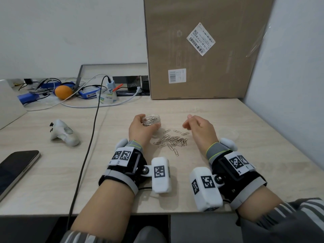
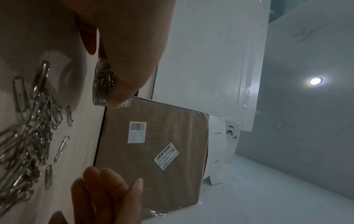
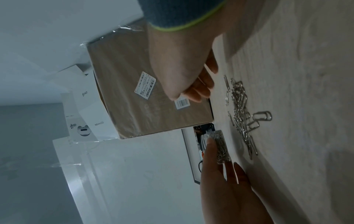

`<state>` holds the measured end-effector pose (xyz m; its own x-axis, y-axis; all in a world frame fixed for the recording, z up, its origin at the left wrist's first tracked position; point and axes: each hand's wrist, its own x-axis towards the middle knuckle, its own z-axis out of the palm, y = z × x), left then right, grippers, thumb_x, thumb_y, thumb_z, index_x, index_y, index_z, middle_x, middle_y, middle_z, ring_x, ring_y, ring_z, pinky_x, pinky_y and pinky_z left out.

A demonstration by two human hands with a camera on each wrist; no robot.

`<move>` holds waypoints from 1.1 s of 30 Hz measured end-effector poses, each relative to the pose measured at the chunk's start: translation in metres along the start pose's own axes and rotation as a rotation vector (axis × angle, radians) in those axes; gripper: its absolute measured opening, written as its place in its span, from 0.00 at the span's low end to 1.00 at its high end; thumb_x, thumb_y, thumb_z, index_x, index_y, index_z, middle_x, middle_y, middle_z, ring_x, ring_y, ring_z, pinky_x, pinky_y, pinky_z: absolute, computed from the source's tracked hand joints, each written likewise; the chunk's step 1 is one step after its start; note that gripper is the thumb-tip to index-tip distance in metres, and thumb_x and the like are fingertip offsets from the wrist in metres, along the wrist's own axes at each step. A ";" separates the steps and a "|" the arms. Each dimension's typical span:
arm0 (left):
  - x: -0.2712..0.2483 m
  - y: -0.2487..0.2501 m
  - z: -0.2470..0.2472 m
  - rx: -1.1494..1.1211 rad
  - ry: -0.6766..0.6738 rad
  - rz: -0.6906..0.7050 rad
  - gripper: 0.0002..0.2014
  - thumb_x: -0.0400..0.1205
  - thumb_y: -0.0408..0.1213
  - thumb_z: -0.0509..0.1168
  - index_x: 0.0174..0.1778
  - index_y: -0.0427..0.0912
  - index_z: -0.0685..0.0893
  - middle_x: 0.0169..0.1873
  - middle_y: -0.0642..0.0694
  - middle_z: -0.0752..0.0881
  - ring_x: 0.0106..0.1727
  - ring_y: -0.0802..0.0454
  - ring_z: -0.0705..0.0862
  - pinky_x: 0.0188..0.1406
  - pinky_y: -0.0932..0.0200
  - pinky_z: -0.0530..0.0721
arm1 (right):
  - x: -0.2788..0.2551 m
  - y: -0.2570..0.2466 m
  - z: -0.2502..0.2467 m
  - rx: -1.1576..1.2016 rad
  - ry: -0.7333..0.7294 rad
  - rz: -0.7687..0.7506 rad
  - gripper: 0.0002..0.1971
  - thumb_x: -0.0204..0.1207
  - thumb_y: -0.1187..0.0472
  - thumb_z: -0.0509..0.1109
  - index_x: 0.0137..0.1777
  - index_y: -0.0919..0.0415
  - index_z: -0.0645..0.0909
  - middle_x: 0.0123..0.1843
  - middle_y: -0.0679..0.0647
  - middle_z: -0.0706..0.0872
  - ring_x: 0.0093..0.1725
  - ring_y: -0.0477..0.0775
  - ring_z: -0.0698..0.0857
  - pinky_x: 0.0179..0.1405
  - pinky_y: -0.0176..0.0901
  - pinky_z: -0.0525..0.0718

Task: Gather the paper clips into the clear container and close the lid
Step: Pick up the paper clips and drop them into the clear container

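A person's left hand [image 1: 140, 128] grips the clear container [image 1: 152, 120], partly filled, on the table [image 1: 228, 120]. The right hand [image 1: 198, 128] hovers, fingers curled, apparently empty. Loose paper clips [image 1: 172, 142] lie between; small pinches would avoid spills.

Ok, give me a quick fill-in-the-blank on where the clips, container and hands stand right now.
1. The clear container is held by the ____ hand.
2. The loose paper clips lie on the table ____ the two hands.
3. The container's top is ____, with clips already inside.
4. The right hand holds ____.

Missing words: left; between; open; nothing
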<state>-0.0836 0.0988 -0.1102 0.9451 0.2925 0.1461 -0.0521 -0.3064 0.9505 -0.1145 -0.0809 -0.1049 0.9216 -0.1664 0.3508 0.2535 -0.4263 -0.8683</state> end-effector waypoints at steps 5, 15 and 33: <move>0.000 0.000 0.001 -0.001 0.001 0.000 0.33 0.71 0.38 0.78 0.72 0.40 0.74 0.61 0.44 0.80 0.62 0.46 0.81 0.68 0.49 0.77 | -0.001 0.006 0.000 -0.188 -0.204 0.065 0.25 0.84 0.47 0.51 0.55 0.68 0.80 0.56 0.64 0.86 0.59 0.64 0.82 0.63 0.55 0.77; 0.000 -0.004 0.001 -0.012 -0.028 0.005 0.33 0.71 0.38 0.78 0.71 0.41 0.74 0.56 0.48 0.79 0.56 0.50 0.81 0.66 0.53 0.78 | 0.001 0.002 0.010 -0.124 -0.201 -0.102 0.17 0.84 0.53 0.56 0.52 0.61 0.84 0.50 0.56 0.89 0.54 0.56 0.85 0.58 0.51 0.80; 0.003 -0.010 -0.011 -0.110 -0.054 -0.002 0.31 0.70 0.37 0.78 0.69 0.41 0.76 0.58 0.46 0.83 0.55 0.51 0.84 0.59 0.57 0.81 | 0.009 0.003 0.020 -0.082 -0.291 -0.035 0.19 0.84 0.52 0.54 0.51 0.59 0.87 0.53 0.52 0.89 0.55 0.50 0.86 0.64 0.47 0.79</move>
<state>-0.0835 0.1128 -0.1157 0.9610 0.2431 0.1319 -0.0824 -0.2036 0.9756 -0.0999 -0.0663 -0.1118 0.9614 0.1064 0.2539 0.2725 -0.4996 -0.8223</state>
